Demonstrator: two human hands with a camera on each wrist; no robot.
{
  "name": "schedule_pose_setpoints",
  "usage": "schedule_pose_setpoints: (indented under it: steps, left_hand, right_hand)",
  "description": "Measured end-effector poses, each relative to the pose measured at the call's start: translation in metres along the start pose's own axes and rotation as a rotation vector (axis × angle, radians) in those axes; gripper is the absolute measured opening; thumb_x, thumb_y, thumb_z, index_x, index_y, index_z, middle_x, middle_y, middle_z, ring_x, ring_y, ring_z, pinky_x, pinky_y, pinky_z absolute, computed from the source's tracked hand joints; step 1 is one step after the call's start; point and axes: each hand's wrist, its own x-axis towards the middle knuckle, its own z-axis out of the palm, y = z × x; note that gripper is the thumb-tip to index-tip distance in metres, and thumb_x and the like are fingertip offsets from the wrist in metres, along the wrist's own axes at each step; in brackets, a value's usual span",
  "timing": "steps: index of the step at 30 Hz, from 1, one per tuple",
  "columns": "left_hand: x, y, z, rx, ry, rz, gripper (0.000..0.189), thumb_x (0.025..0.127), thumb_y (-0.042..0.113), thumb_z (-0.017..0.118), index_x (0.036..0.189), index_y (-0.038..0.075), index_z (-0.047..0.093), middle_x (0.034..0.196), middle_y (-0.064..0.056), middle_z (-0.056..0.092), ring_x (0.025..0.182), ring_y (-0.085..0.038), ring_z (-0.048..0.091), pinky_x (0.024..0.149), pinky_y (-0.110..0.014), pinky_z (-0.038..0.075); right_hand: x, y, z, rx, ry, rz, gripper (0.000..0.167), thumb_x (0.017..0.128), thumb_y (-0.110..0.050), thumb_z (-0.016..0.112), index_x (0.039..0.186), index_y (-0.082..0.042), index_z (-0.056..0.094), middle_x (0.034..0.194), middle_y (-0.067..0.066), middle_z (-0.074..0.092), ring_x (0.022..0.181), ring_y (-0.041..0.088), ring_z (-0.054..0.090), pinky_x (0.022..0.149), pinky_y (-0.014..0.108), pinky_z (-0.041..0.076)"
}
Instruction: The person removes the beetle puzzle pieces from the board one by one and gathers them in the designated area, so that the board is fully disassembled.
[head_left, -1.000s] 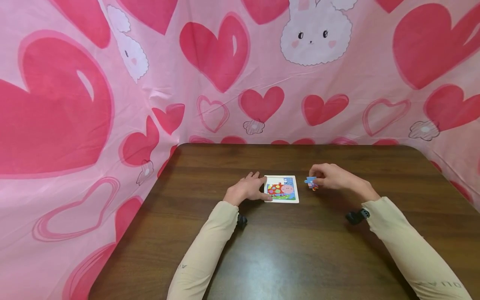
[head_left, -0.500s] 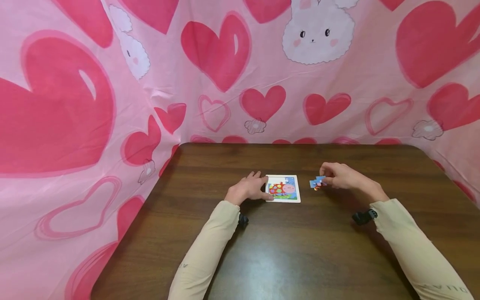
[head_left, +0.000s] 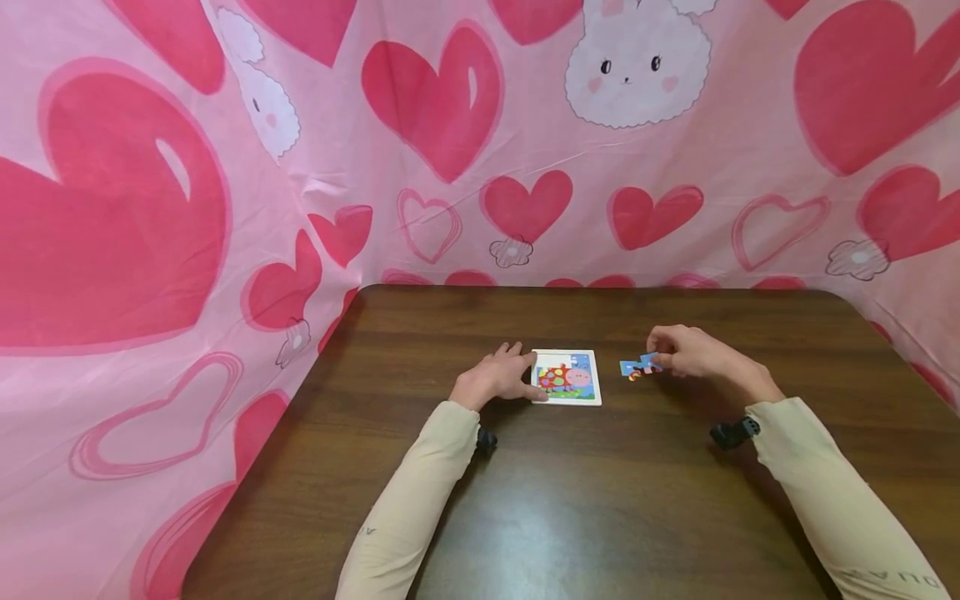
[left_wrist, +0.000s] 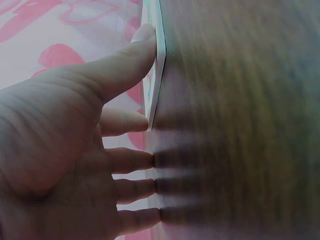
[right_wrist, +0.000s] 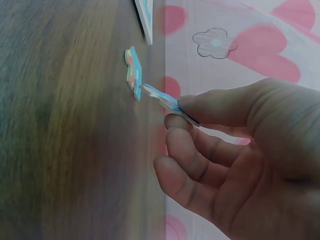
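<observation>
My left hand (head_left: 495, 377) rests at the left side of a small white-framed jigsaw board (head_left: 553, 359), whose picture shows a spotted red ladybird with a pink face. Its thumb lies on the board and the index fingertip touches a corner, while the other straight fingertips stand on the table in the left wrist view. Part of the board's upper left is bare white. Right of the board, my right hand (head_left: 688, 352) pinches a light-blue jigsaw piece (right_wrist: 167, 102) between thumb and index finger, tilted above the table. A second jigsaw piece (right_wrist: 134, 72) lies flat on the table just beside it.
The brown wooden table (head_left: 555, 500) has rounded far corners. A pink cloth (head_left: 525, 150) printed with hearts and rabbits hangs behind it and along the left. Each wrist carries a small black camera, such as the right wrist camera (head_left: 733, 433).
My right hand has moved right with its piece. The two jigsaw pieces overlapped earlier and now show apart, one left lying on the table. My left hand keeps its place on the board.
</observation>
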Motion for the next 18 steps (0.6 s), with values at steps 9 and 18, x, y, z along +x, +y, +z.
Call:
schedule_pose_setpoints:
  steps: [9,18]
  left_hand:
    - [0.002,-0.001,0.001,-0.002,-0.006,0.003,0.085,0.085,0.058,0.066,0.155,0.023,0.032,0.164,-0.010,0.020,0.153,-0.032,0.013,0.123,-0.051,0.019]
    - [0.002,-0.001,0.001,0.001,-0.002,0.000,0.085,0.085,0.059,0.066,0.154,0.023,0.033,0.164,-0.010,0.021,0.153,-0.032,0.014,0.123,-0.051,0.019]
  right_hand:
    - [0.002,0.012,0.002,-0.007,-0.016,0.047,0.005,0.091,-0.005,0.062,0.095,-0.006,0.059,0.072,0.001,0.056,0.056,0.013,0.053,0.051,0.029,0.048]
    - [0.004,0.023,0.006,0.002,-0.016,0.061,0.006,0.091,-0.007,0.064,0.093,-0.007,0.059,0.066,0.001,0.058,0.051,0.012,0.052,0.046,0.027,0.047]
